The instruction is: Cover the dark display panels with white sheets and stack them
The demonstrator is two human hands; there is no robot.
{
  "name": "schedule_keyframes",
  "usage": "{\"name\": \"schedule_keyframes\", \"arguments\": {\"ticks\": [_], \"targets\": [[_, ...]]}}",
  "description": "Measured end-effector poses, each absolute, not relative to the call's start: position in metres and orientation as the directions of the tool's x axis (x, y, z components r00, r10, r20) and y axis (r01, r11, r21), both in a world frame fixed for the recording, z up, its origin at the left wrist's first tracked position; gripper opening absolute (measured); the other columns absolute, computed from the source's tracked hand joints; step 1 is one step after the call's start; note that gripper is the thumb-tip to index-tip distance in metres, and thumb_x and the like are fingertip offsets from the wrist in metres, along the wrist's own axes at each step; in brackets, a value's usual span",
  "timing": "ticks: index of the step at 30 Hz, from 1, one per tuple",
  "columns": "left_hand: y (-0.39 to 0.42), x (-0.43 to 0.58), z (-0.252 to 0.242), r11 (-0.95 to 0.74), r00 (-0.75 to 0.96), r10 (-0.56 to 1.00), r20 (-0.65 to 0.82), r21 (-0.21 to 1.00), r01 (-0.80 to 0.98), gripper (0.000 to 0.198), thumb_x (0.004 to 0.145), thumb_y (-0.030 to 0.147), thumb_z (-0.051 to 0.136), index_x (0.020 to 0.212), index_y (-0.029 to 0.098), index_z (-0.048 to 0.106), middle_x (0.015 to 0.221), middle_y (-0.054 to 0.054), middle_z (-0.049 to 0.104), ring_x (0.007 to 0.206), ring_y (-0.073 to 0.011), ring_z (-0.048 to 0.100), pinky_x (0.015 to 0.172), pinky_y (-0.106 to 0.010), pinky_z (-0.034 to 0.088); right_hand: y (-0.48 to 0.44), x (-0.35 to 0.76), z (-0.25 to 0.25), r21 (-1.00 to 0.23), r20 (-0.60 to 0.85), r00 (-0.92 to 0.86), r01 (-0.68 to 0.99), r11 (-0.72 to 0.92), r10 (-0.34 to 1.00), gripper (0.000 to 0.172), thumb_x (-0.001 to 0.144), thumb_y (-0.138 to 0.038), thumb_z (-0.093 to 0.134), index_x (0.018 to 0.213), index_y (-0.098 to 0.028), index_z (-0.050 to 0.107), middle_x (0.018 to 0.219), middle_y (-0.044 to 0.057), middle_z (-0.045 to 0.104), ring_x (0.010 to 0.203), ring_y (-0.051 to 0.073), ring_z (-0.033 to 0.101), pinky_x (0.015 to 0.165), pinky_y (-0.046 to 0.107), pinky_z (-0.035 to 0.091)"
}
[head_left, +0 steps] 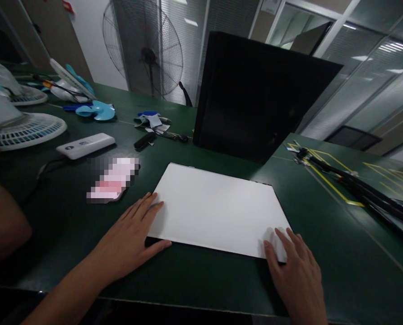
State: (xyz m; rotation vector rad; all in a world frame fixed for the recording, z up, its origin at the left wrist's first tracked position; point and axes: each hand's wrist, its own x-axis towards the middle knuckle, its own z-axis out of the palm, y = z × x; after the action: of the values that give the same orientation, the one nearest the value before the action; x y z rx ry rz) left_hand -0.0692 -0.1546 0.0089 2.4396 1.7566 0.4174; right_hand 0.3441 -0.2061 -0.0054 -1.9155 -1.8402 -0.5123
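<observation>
A white rectangular panel (pixel 215 207) with a thin dark edge lies flat on the green tabletop. At its left side is my left hand (pixel 133 234), fingers stretched out and touching the edge, thumb resting near the lower left corner. My right hand (pixel 294 266) is at the lower right corner, fingers apart and slightly bent over the panel, their tips casting a shadow on the white surface. Neither hand is wrapped round anything. Behind the panel stands a large black screen-like board (pixel 255 99), tilted, with a dark face.
Left of the panel lie a phone (pixel 113 180) with a blurred screen, a white power bank (pixel 86 146) and fan parts (pixel 28 126). Another person's arm (pixel 5 216) rests at the far left. Black cables (pixel 357 183) and yellow tape lines are at right. A large fan (pixel 149 56) stands behind.
</observation>
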Motion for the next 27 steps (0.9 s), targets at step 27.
{"name": "schedule_keyframes", "arguments": {"ticks": [27], "targets": [[-0.136,-0.073,0.054,-0.441,0.444,0.896,0.015,0.158,0.883,0.087,0.076,0.08,0.061,0.148,0.032,0.053,0.157,-0.012,0.046,0.141,-0.042,0.045,0.114,-0.059,0.037,-0.164,0.362,0.027,0.351,0.215,-0.757,0.649,0.674,0.617,0.055,0.098,-0.054,0.054,0.139,-0.019,0.059,0.13,0.013,0.067,0.111,0.027,0.067,0.09,0.044,0.06]]}}
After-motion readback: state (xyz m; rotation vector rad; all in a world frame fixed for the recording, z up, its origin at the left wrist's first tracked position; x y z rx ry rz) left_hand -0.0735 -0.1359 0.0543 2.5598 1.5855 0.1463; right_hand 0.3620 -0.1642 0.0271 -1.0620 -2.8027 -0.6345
